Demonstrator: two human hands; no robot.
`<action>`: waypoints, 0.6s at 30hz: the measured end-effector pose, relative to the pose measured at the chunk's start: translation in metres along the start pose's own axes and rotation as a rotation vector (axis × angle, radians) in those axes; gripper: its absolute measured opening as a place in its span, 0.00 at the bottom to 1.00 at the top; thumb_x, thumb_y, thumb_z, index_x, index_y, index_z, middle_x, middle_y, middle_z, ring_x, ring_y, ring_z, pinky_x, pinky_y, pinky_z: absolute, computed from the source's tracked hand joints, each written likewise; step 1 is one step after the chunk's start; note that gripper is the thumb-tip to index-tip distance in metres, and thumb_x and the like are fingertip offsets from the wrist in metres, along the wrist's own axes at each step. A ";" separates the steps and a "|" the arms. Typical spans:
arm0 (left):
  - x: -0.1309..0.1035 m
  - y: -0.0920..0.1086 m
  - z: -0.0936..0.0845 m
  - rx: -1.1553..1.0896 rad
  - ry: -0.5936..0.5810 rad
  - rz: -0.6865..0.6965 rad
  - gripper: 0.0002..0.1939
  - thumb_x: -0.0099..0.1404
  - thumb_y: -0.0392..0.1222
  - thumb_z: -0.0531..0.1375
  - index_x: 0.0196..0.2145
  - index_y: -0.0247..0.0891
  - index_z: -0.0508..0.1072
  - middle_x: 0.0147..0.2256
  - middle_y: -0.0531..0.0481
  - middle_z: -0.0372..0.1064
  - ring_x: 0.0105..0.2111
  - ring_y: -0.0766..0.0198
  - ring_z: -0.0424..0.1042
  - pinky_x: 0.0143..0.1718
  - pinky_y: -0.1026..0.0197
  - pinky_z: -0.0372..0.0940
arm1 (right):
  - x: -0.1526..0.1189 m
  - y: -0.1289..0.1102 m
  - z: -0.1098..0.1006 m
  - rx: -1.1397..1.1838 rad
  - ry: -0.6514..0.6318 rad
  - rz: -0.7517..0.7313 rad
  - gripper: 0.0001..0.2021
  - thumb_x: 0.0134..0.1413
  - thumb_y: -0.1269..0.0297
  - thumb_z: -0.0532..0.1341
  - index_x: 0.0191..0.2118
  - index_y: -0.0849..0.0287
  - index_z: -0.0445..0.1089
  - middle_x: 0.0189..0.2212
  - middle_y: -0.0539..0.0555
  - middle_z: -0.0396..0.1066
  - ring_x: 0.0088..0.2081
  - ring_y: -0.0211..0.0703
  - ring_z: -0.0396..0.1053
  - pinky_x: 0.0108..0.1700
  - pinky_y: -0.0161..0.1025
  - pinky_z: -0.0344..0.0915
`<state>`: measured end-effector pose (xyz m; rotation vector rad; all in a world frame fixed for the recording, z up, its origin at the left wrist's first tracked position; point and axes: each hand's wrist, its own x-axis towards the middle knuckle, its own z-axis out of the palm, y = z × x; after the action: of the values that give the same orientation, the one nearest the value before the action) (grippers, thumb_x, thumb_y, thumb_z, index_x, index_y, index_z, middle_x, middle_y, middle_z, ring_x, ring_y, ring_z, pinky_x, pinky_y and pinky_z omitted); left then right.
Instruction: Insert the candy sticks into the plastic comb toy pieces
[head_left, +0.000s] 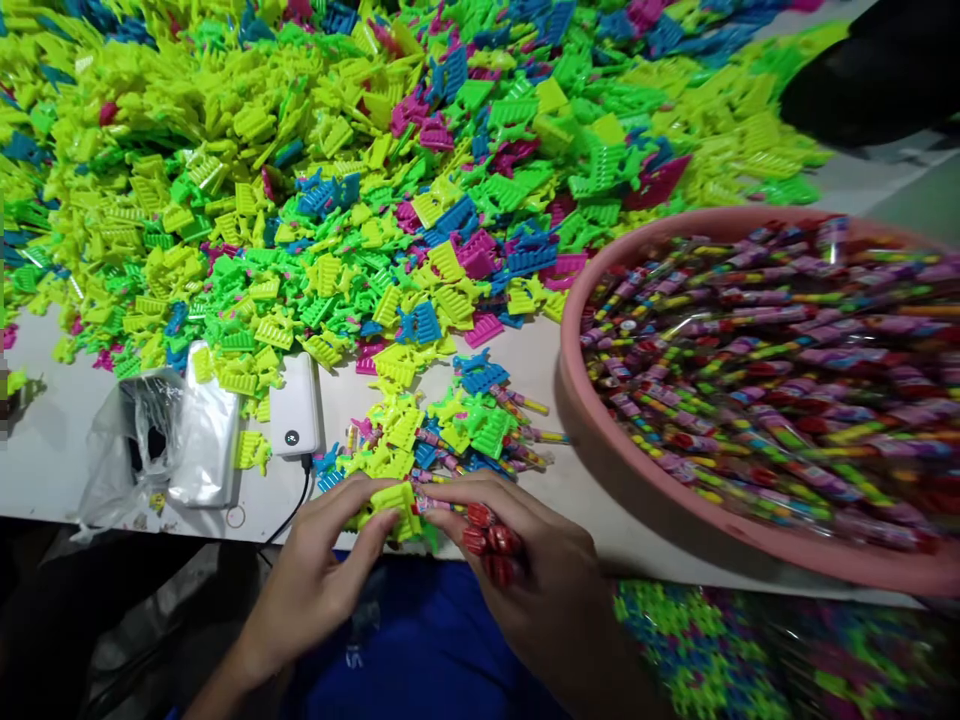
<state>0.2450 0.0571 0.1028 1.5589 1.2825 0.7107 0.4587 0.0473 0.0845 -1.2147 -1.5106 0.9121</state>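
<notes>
My left hand pinches a yellow plastic piece with ridged slots, thumb in front and index finger behind. My right hand is closed around several thin wrapped candy tubes; their red ends stick out between thumb and palm. Its index finger and thumb pinch one tube, whose tip meets the right edge of the yellow piece. Whether the tube is inside a slot I cannot tell. Just beyond both hands lies a small heap of yellow, green and blue pieces mixed with colourful tubes.
A pink basin full of wrapped tubes stands at right. A big pile of slotted plastic pieces covers the table's back. At left lie a white power bank with a cable, a clear bag and a shiny packet.
</notes>
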 end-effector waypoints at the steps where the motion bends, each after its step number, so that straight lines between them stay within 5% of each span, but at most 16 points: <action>1: 0.002 -0.001 0.001 -0.010 -0.011 -0.013 0.15 0.83 0.47 0.63 0.59 0.46 0.88 0.53 0.43 0.88 0.49 0.56 0.86 0.53 0.60 0.78 | 0.001 0.001 -0.001 -0.002 -0.008 0.014 0.09 0.72 0.73 0.68 0.48 0.52 0.82 0.40 0.49 0.87 0.42 0.43 0.87 0.48 0.35 0.79; 8: 0.009 -0.011 0.004 -0.132 0.090 -0.261 0.22 0.70 0.61 0.74 0.49 0.42 0.91 0.46 0.42 0.89 0.41 0.53 0.86 0.45 0.58 0.81 | 0.005 0.008 -0.004 0.039 0.026 0.025 0.08 0.70 0.74 0.68 0.45 0.54 0.83 0.36 0.51 0.86 0.37 0.45 0.86 0.41 0.37 0.80; 12: 0.015 -0.005 0.006 -0.305 -0.057 -0.322 0.25 0.72 0.65 0.71 0.50 0.40 0.91 0.40 0.44 0.87 0.27 0.62 0.80 0.33 0.62 0.77 | 0.003 0.013 -0.005 -0.007 0.030 -0.039 0.11 0.69 0.76 0.65 0.46 0.53 0.82 0.37 0.52 0.86 0.38 0.47 0.86 0.41 0.39 0.80; 18: 0.020 0.005 0.011 -0.365 0.019 -0.360 0.27 0.66 0.66 0.75 0.46 0.39 0.91 0.45 0.41 0.88 0.33 0.57 0.83 0.31 0.62 0.79 | 0.002 0.018 -0.014 0.014 -0.013 -0.115 0.15 0.67 0.78 0.66 0.51 0.52 0.82 0.40 0.54 0.87 0.41 0.49 0.87 0.45 0.41 0.84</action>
<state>0.2622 0.0724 0.1003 0.9982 1.3172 0.6818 0.4769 0.0529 0.0714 -1.1015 -1.5651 0.8540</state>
